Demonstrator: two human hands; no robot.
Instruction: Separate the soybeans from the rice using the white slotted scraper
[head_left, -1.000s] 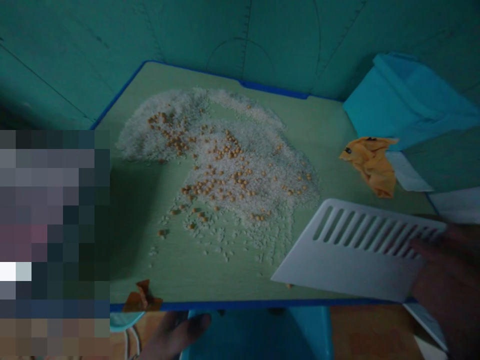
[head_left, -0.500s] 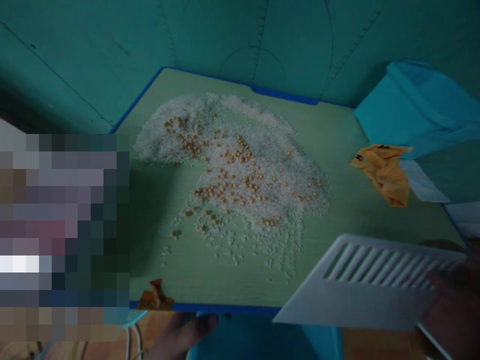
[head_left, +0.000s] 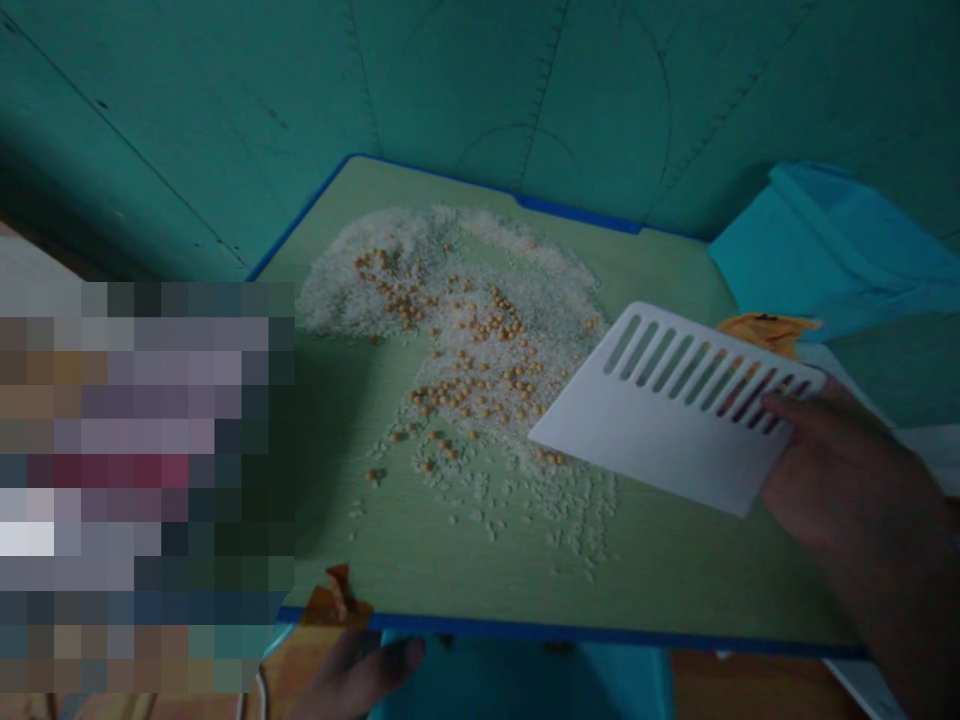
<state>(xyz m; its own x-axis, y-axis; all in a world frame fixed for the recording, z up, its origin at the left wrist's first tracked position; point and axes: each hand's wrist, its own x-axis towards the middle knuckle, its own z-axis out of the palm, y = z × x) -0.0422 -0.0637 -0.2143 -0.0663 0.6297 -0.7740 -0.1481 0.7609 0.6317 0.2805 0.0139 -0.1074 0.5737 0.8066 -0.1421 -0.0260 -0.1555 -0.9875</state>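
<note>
My right hand (head_left: 814,460) is closed on the slotted end of a flat white plastic scraper (head_left: 645,420). I hold the scraper above the right side of a spread of white rice grains (head_left: 345,285), and its left corner overlaps the rice in view. Round yellow beans, like soybeans (head_left: 495,320), lie scattered over the rice. Below the table's front edge, my left hand (head_left: 360,675) is at the left rim of a blue bin (head_left: 525,680). Its thumb reaches over the rim; the other fingers are partly hidden.
The pale green tabletop (head_left: 675,570) has a blue edge and stands against a green wall (head_left: 450,80). At the back right are a light blue container (head_left: 817,250) and an orange cloth (head_left: 772,330). Brown tape (head_left: 337,600) sticks to the front edge. A pixelated area covers the left.
My right hand has raised the scraper and carried it forward and left, from the front right corner to beside the rice. My left hand stays by the bin. The view has shifted slightly.
</note>
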